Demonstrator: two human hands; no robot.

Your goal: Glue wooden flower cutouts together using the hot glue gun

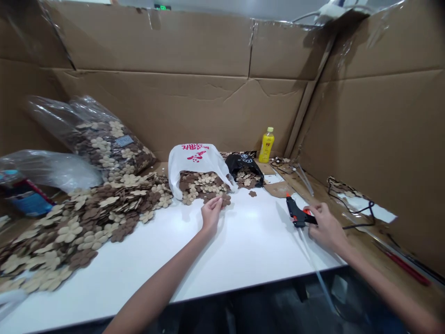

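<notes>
Near the mouth of a white plastic bag [198, 160], my left hand [212, 214] pinches a brown flower-shaped piece [225, 200] by its edge. Brown and beige flower pieces [205, 182] spill from that bag. On the right, my right hand [325, 226] is closed round the handle of a black glue gun [295, 212] with an orange tip pointing away from me. A clear glue stick [318, 273] trails from its back, down past the table edge. One small brown flower [252, 194] lies alone on the white table [239, 260].
A large heap of flower pieces [93, 227] covers the left side, with a clear bag of more [111, 144] behind. A black bag [245, 169] and a yellow bottle [266, 145] stand at the back. Cardboard walls [174, 102] enclose the table. A dark cord [361, 226] lies at right.
</notes>
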